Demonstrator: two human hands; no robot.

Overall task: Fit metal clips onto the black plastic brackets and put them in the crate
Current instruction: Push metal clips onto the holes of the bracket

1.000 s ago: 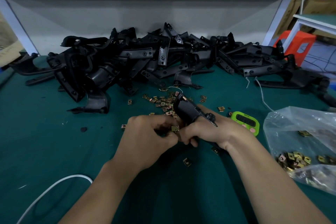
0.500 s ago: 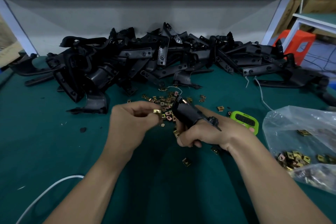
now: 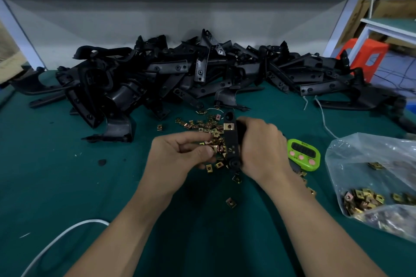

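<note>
My right hand [image 3: 261, 148] grips a black plastic bracket [image 3: 231, 141] upright over the green table, its flat face toward me. One brass metal clip [image 3: 229, 126] sits fitted near the bracket's top. My left hand [image 3: 180, 153] is just left of the bracket, with thumb and fingers pinching a small metal clip [image 3: 213, 148] close to the bracket's left edge. Loose metal clips [image 3: 202, 126] lie scattered on the mat behind and under my hands. No crate is in view.
A big heap of black brackets [image 3: 180, 78] fills the back of the table. A green timer [image 3: 304, 152] lies right of my hand. A clear plastic bag [image 3: 371, 177] of clips is at the right. A white cable [image 3: 56, 240] runs at the lower left.
My right hand turned the bracket upright so its flat face shows. My left hand moved away from the bracket, then came back toward its left edge with a clip.
</note>
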